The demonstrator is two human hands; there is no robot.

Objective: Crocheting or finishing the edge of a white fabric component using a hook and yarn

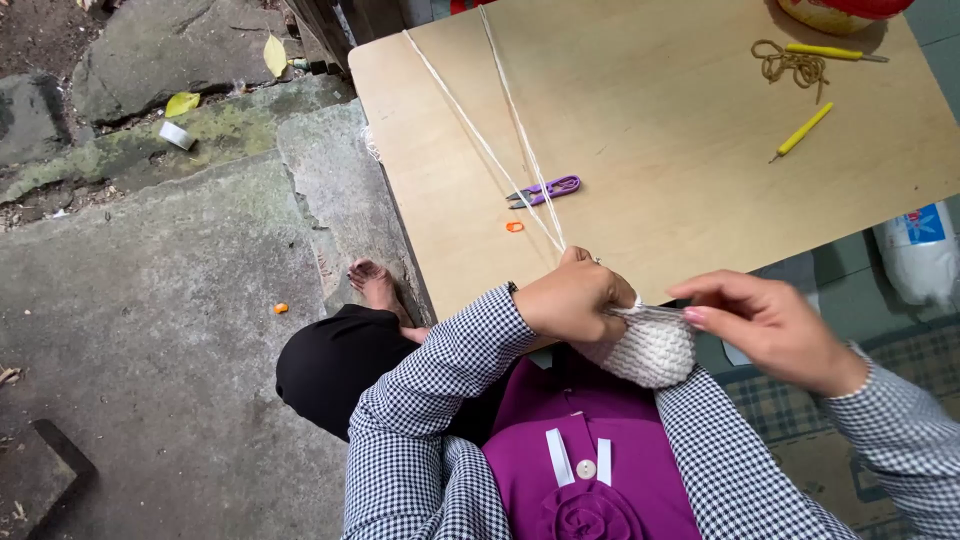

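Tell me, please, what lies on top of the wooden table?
On the wooden table lie purple snips, a small orange ring, two yellow hooks, brown cord and white yarn strands. The left hand covers the strands' ends.

Low wooden table (660, 130) and the items on its top.
On it lie purple snips (545, 190), 1 small orange ring (514, 227), 2 yellow-handled hooks (803, 130), a tangle of brown cord (790, 65), and 2 white yarn strands (500, 130) crossing the board.
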